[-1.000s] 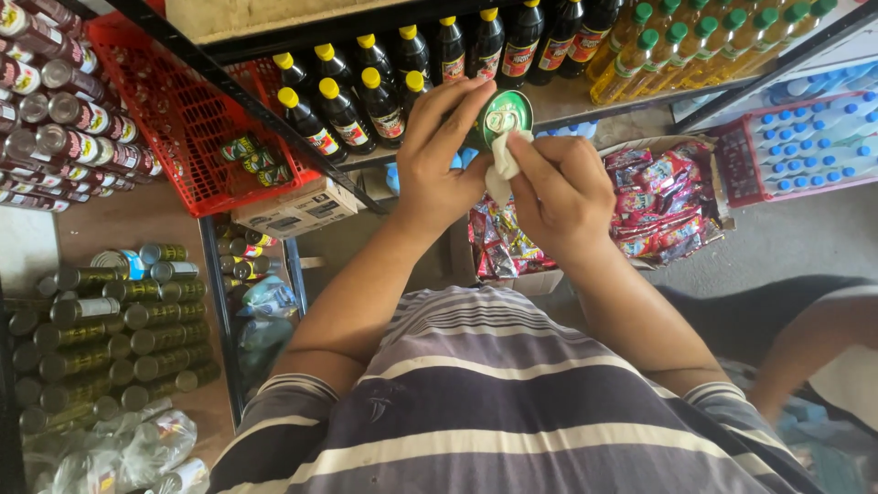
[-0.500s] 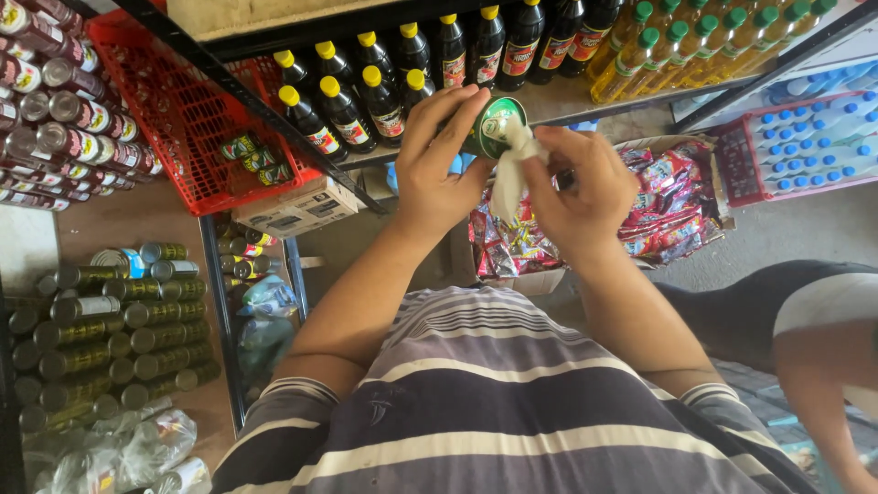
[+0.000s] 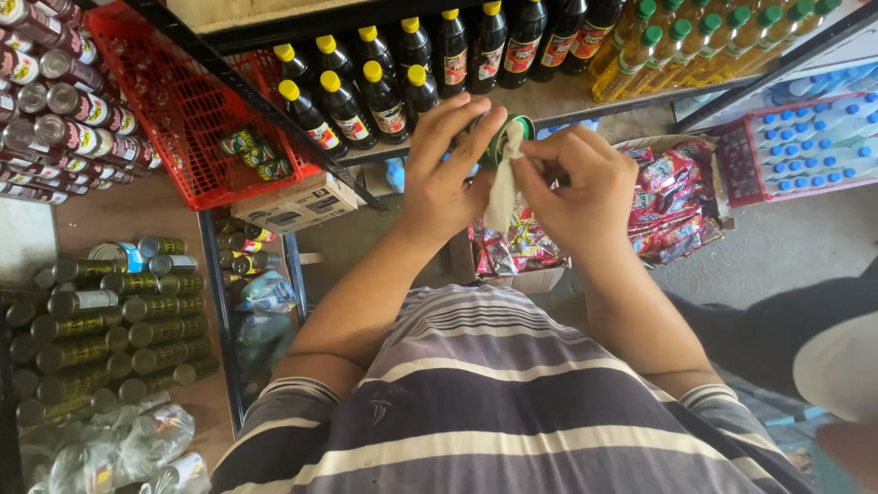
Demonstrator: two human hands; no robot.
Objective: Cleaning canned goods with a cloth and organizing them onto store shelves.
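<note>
Above the shelf of bottles (image 3: 384,87), left hand (image 3: 448,169) clamps a green can (image 3: 498,142) while right hand (image 3: 581,187) pinches a cloth (image 3: 503,187); hard rubbing could knock it loose.

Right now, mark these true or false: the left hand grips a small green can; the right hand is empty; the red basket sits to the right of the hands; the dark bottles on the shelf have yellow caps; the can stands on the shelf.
1. The left hand grips a small green can. True.
2. The right hand is empty. False: it holds a pale cloth against the can.
3. The red basket sits right of the hands. False: it is on the left.
4. The dark bottles have yellow caps. True.
5. The can stands on the shelf. False: it is held up in the hands.
</note>
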